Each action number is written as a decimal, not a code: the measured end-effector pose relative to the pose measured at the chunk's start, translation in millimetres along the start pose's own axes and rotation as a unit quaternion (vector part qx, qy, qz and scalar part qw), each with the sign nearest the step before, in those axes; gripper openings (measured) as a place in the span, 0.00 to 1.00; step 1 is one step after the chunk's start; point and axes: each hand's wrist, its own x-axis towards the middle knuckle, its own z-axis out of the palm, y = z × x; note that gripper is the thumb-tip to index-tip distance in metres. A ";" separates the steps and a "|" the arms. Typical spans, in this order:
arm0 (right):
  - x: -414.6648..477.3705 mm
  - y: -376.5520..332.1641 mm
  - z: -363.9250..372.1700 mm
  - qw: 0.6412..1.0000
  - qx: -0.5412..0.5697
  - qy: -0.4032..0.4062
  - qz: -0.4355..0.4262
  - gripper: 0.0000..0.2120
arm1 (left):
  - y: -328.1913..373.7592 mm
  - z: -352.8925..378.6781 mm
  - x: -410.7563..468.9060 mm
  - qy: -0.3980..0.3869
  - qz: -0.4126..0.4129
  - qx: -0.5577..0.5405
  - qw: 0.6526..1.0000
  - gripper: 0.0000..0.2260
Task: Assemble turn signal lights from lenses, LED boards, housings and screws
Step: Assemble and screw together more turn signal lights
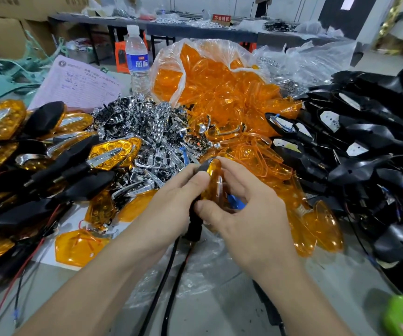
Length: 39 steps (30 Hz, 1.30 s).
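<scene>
Across bench, heaps lying: black housings [370, 151] right; orange lenses [222, 93] spilling from bag centre; finished lights [50, 146] left; chrome reflectors [147, 132] between; at centre front, left hand [171, 202] and right hand [248, 204] both clamping fingers on one turn signal [213, 180], orange lens facing right; its black housing mostly hidden behind fingers; black stem hanging below.

Left hand [171, 202] and right hand [241, 212]: bare, no gloves, rings or watch. Forearms bare, no sleeves in view.
</scene>
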 end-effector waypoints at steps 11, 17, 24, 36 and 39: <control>9.5 13.1 -9.3 0.980 0.199 -0.009 0.013 0.32 | 3.4 -3.3 1.3 -0.057 -0.035 -0.103 0.992 0.34; 10.5 11.8 -6.2 0.975 0.220 -0.017 0.001 0.29 | 14.8 -2.1 -4.9 -0.049 -0.039 -0.125 0.990 0.23; 9.9 10.1 -6.7 0.976 0.217 -0.008 0.005 0.33 | 18.9 1.2 -7.0 -0.034 -0.009 -0.109 0.993 0.20; 9.5 4.8 -9.7 0.979 0.203 -0.029 0.014 0.31 | 21.1 -3.1 -6.5 -0.029 0.031 -0.118 0.992 0.33; 8.8 0.4 -9.4 0.981 0.187 -0.048 -0.012 0.28 | 19.2 -5.9 -5.6 -0.032 0.023 -0.121 0.992 0.34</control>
